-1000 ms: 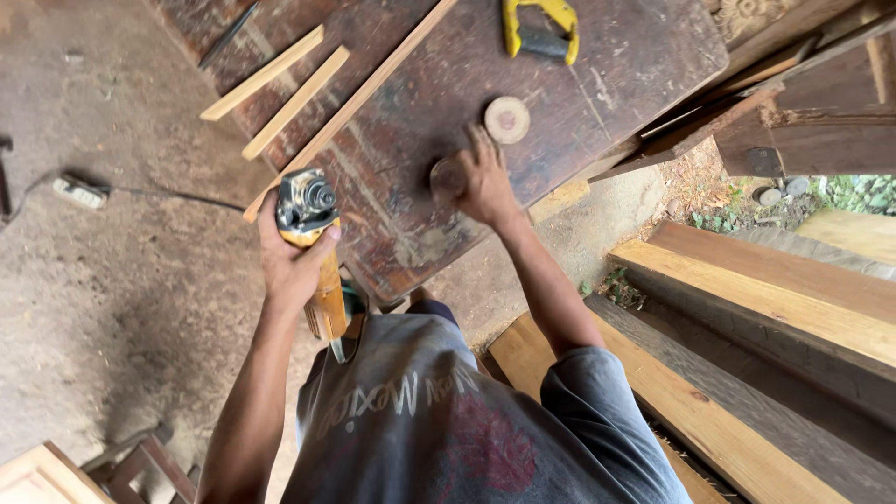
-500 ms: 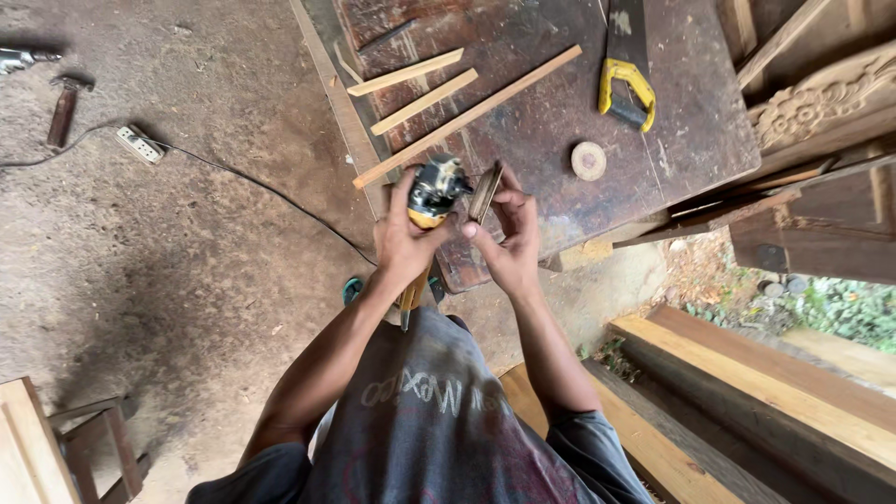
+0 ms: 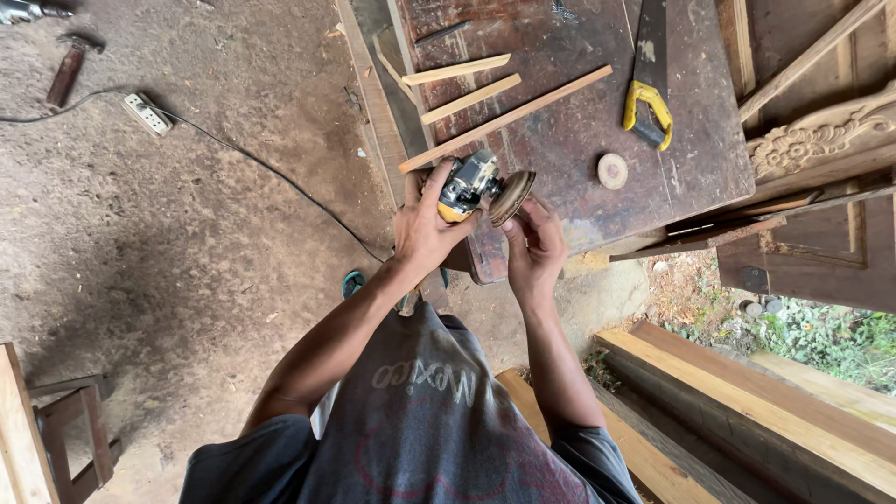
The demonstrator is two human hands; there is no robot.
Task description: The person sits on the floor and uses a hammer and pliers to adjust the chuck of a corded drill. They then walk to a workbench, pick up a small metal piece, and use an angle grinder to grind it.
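Head view shows the person's left hand clenched around the body of a yellow and grey angle grinder, held just above the near edge of the dark wooden counter, with its head turned to the right. The right hand sits just beside it, and its fingers close on the edge of the round sanding disc mounted on the grinder's head, so the disc lies between the two hands and the tool is held from both sides. On the counter beyond the grinder lie three pale wood strips, the longest running slantwise just past the tool. A loose round disc rests on the counter to the right, apart from the hands, and a hand saw with a yellow handle lies farther back. On the dirt floor to the left are a power strip with its cable and a hammer. Compared with half a second ago, the right hand has moved from the side of the tool onto the disc's rim, the grinder is turned so the disc faces more to the right, and the view has shifted so the counter sits higher and more to the right in the picture.
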